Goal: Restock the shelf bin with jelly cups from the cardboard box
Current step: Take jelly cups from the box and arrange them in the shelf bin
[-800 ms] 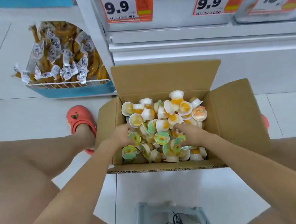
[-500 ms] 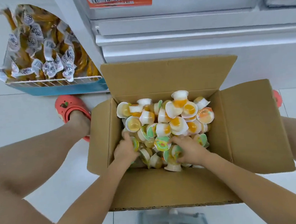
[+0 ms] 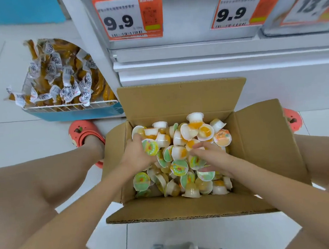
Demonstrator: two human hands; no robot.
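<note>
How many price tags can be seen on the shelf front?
3. One 9.9 price tag hangs upper centre, a second 9.9 price tag to its right, and a 13-something price tag at the right edge, partly cut off. Others may lie outside the frame.

A cardboard box [image 3: 187, 206] and a blue snack bin [image 3: 71, 114] are sitting on the white tiled floor [image 3: 20, 140].

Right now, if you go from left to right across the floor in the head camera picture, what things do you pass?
Wire basket of wrapped snacks → red clog → cardboard box full of jelly cups → other red clog.
</note>
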